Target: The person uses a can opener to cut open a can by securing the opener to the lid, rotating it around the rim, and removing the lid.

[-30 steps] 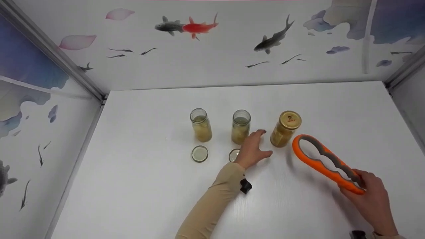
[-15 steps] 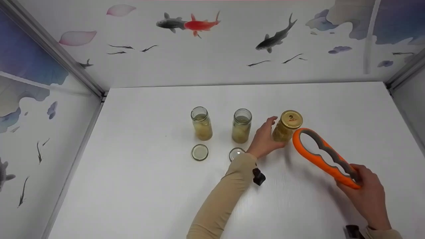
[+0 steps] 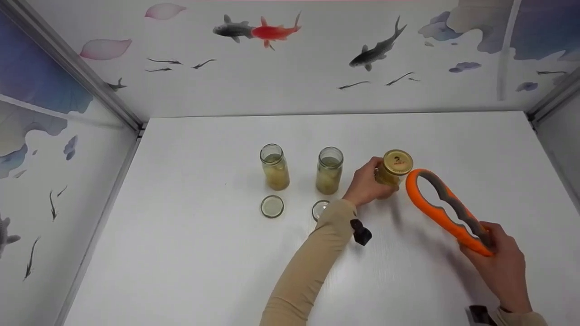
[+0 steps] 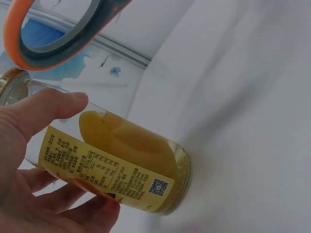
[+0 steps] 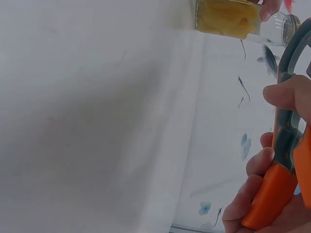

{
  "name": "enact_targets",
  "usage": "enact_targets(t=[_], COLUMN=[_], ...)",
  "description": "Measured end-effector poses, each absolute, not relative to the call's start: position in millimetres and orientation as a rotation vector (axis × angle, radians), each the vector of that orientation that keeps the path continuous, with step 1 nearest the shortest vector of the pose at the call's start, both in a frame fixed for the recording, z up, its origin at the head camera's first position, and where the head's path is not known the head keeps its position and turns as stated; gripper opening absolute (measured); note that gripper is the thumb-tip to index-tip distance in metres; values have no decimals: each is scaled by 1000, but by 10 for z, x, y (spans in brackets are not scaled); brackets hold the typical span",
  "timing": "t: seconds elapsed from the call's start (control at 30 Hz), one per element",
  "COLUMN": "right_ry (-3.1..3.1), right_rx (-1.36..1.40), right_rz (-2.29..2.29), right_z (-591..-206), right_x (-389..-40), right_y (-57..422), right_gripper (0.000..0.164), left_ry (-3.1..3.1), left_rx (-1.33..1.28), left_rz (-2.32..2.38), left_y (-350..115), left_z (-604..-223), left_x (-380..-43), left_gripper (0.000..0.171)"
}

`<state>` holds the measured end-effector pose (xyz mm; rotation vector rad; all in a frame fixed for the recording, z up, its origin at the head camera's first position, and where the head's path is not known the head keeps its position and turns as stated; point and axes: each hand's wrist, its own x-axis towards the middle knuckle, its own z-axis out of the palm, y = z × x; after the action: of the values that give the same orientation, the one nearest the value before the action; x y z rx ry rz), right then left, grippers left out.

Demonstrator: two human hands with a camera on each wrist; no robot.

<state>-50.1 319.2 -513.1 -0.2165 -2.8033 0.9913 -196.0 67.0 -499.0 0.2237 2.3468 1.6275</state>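
Note:
My left hand [image 3: 367, 184] grips a closed glass jar [image 3: 389, 175] with a gold lid, its fingers and thumb around the body. Yellow fruit pieces and a printed yellow label show on this jar [image 4: 131, 145] in the left wrist view. The jar stands upright on the table at the right end of a row of jars. My right hand [image 3: 500, 265] holds an orange and grey jar opener [image 3: 438, 219] by one end. The opener's looped far end is in the air, just right of the gold lid. In the right wrist view, fingers wrap the opener's handle [image 5: 272, 194].
Two open glass jars, one at the left [image 3: 275, 174] and one in the middle [image 3: 329, 176], hold pale contents. In front of them lie two lids, a left one [image 3: 272, 207] and another [image 3: 320, 209] partly behind the left sleeve. Printed walls [image 3: 317, 59] border the white table [image 3: 190, 253].
My left hand has moved right, from beside the middle jar to the gold-lidded jar, and closed around it. The jar opener has shifted slightly upward in the head view.

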Motion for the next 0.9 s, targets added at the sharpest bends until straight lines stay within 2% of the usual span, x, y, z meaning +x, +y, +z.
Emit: enact_targets(t=[0.3, 0.53, 0.9], right_ry=[-2810, -2801, -2795], right_rx=[-269, -290, -364], right_rz=[993, 1017, 993], right_z=[-5137, -5136, -5112], right_x=[-510, -508, -514], right_y=[3189, 3185, 3184], right_gripper=[44, 44, 47], left_ry=[2305, 2339, 2340], left_rx=[155, 219, 263], left_rz=[1684, 1676, 1699], left_y=[729, 704, 688], left_z=[-4970, -4985, -5074], left_x=[-1940, -1925, -1843], left_gripper=[66, 55, 58])
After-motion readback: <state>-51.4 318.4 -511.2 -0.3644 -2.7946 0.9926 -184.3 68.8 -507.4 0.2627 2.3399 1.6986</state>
